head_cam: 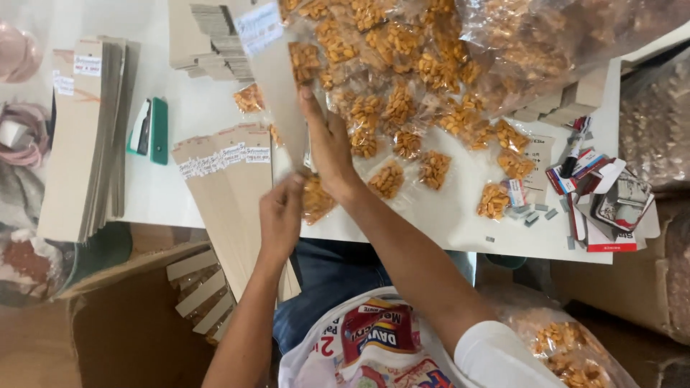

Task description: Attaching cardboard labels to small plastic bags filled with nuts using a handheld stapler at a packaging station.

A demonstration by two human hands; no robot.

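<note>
Your left hand (282,215) pinches the near end of a small clear packet of orange snacks (316,197) at the near edge of the white surface (445,215), its fingers closed on the packet. Your right hand (327,144) lies flat over a long cardboard strip (277,93) that slants away toward the far side, fingers stretched out and pressing down rather than gripping; one more packet (303,61) sits at the strip's far end, just beyond your fingertips. To the left of your hands, four labelled strips (230,187) are fanned out, overlapping and hanging off the near edge. Far left stands one thick stack of strips (83,136), and beside it one green stapler (149,129). To the right lie some ten loose packets (431,169) scattered singly, with a heaped pile of many more (402,43) behind; that heap is too tangled to count. A clutter of small staple boxes (596,194) sits at the right end.
</note>
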